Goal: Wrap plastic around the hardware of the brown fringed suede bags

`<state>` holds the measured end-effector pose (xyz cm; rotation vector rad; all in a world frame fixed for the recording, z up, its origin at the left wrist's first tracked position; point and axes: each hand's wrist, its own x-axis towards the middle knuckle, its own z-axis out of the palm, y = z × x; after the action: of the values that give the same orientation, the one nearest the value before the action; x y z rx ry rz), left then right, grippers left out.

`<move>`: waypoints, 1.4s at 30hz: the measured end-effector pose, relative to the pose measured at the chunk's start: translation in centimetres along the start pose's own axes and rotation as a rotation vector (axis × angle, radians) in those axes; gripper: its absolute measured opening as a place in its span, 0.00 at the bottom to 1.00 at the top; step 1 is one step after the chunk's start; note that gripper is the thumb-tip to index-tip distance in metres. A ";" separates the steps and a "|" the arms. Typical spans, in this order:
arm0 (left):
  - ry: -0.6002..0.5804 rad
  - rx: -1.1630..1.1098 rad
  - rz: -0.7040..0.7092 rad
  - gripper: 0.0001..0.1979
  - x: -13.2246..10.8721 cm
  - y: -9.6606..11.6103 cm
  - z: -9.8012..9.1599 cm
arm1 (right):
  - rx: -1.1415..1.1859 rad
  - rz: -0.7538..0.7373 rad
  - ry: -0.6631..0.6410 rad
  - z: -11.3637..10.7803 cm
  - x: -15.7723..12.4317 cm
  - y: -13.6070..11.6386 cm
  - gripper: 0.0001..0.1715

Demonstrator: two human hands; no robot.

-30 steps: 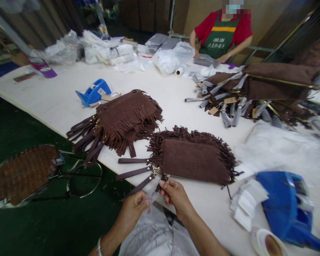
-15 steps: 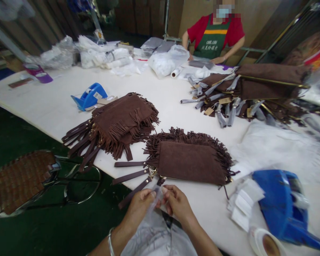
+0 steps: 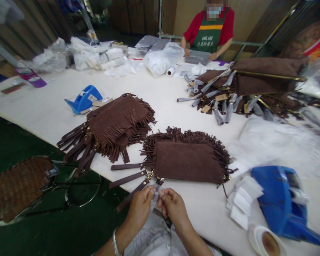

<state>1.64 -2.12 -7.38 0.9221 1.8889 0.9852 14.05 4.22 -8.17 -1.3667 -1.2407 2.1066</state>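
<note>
A small stack of brown suede fringed bags (image 3: 188,160) lies at the near edge of the white table (image 3: 162,96), their straps (image 3: 128,176) hanging off to the left. Just in front of it my left hand (image 3: 139,209) and my right hand (image 3: 171,207) meet. Both pinch a thin clear film strip (image 3: 156,189) around one strap end near the gold clasp (image 3: 149,174). A second heap of fringed bags (image 3: 114,126) lies further left.
A blue tape dispenser (image 3: 281,202) with white tape pieces and a roll sits at the right; another (image 3: 84,99) is at the left. Wrapped bags (image 3: 245,89) pile up at the back right. A person in a green apron (image 3: 208,35) works opposite. A woven stool (image 3: 18,185) stands left.
My two hands have come closer together, fingertips now meeting on the film at the strap end. The view has shifted slightly; the bags have not moved.
</note>
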 end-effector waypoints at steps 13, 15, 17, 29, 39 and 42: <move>-0.026 -0.024 0.004 0.17 1.2 1.4 -1.1 | 0.027 -0.001 0.056 -0.7 0.3 0.3 0.19; -0.042 -0.025 0.028 0.15 1.8 1.9 -0.9 | 0.002 -0.006 0.056 -0.9 0.2 0.5 0.19; -0.043 -0.056 0.018 0.15 2.3 2.1 -0.4 | -0.022 0.002 0.042 -1.1 0.1 0.6 0.18; -0.013 -0.529 -0.416 0.16 3.2 2.8 1.9 | -0.295 -0.119 0.039 -2.6 -0.1 0.1 0.17; -0.030 -0.634 -0.486 0.17 2.8 3.1 1.9 | -0.293 -0.171 0.091 -2.3 0.3 -0.9 0.14; -0.021 -0.656 -0.495 0.16 2.8 3.2 2.1 | -0.296 -0.191 0.086 -2.5 0.5 -0.8 0.13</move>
<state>3.09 2.32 -6.27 0.0733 1.5025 1.1555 15.80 6.20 -8.15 -1.3753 -1.6255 1.7700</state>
